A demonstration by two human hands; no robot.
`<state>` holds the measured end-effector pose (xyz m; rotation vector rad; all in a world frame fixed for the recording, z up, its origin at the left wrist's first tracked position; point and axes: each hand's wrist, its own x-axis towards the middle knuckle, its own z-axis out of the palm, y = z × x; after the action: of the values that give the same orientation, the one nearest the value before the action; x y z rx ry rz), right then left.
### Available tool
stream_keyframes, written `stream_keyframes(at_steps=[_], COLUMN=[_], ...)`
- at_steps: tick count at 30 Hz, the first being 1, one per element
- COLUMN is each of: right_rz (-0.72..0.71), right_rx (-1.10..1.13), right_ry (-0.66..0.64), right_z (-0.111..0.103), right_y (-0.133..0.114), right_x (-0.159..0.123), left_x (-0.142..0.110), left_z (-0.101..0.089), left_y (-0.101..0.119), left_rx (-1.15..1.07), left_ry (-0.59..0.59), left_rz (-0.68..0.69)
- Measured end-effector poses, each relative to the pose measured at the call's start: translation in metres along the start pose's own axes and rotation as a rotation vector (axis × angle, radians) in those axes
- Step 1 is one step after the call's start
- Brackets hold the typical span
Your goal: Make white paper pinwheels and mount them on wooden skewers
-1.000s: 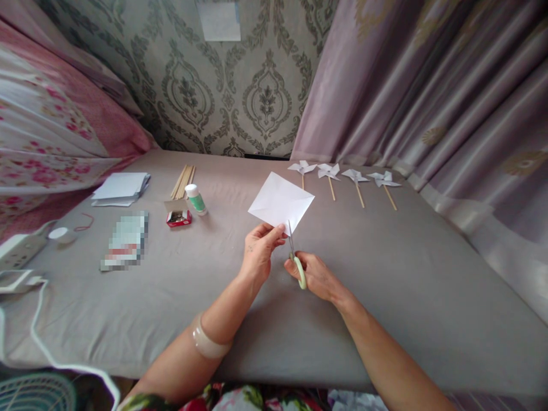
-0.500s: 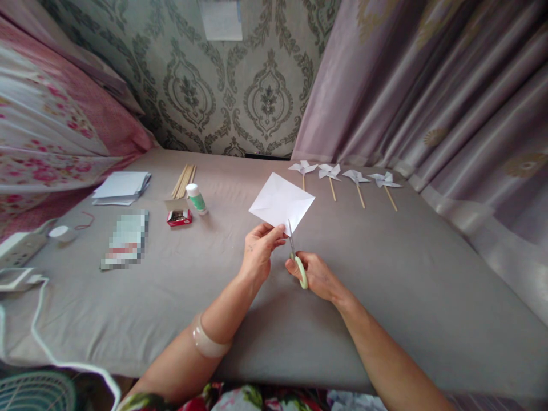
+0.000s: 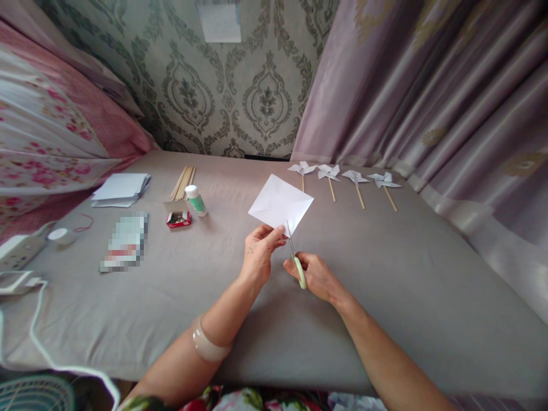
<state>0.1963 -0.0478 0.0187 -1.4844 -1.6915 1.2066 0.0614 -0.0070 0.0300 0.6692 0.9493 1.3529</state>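
Note:
A square sheet of white paper [image 3: 280,200], with faint crease lines, is held up corner-down above the bed-like surface. My left hand [image 3: 259,248] pinches it near the bottom corner, thumb on top. My right hand [image 3: 314,274] grips scissors [image 3: 301,273] with pale green handles. Their blades are at the paper's lower corner, just right of my left thumb; how far they have cut in is hard to see. Several white paper pinwheels [image 3: 329,172] on wooden sticks lie in a row beyond, to the right.
Left of the paper are a glue bottle [image 3: 196,201], a red box of small metal pieces [image 3: 178,219] and wooden sticks [image 3: 183,182]. Farther left lie stacked paper [image 3: 120,189], a blurred packet [image 3: 125,242], a power strip [image 3: 21,251] and a white cable [image 3: 38,337].
Very little differs. The scissors have shifted slightly left against the paper's lower corner, and the sheet stays in my left hand.

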Motion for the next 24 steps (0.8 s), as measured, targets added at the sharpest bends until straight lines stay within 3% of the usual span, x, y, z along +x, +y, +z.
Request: stream_keyframes(at_steps=[24], right_rz=[0.068], right_rx=[0.011], right_ry=[0.111], right_z=[0.008], right_y=[0.001], right_x=[0.0039], left_x=[0.0004], left_z=[-0.0006], left_y=[0.0039], left_rx=[-0.026], left_ry=[0.022], left_rz=[-0.038])
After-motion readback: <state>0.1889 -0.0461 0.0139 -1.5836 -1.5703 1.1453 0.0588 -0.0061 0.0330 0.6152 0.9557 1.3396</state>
